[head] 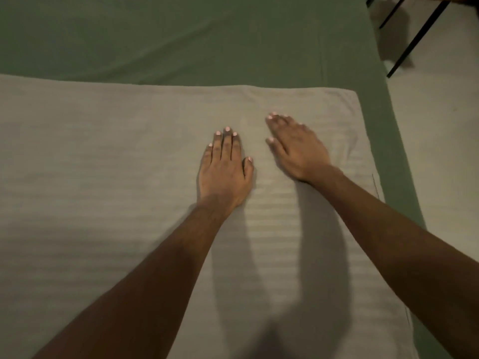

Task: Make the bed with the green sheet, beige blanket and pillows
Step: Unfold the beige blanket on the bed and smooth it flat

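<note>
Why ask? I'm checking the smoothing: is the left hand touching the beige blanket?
Touching. The head view shows the left hand lying flat, palm down, on the beige blanket.

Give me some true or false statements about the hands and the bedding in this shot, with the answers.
1. The left hand and right hand both lie open on the beige blanket. True.
2. The right hand grips a pillow. False: it holds nothing, and no pillow is in view.
3. The green sheet shows beyond the blanket's far edge. True.
4. The blanket covers the whole bed. False: the sheet is bare at the far end and along the right side.
5. Thin black legs stand on the floor at the upper right. True.
</note>
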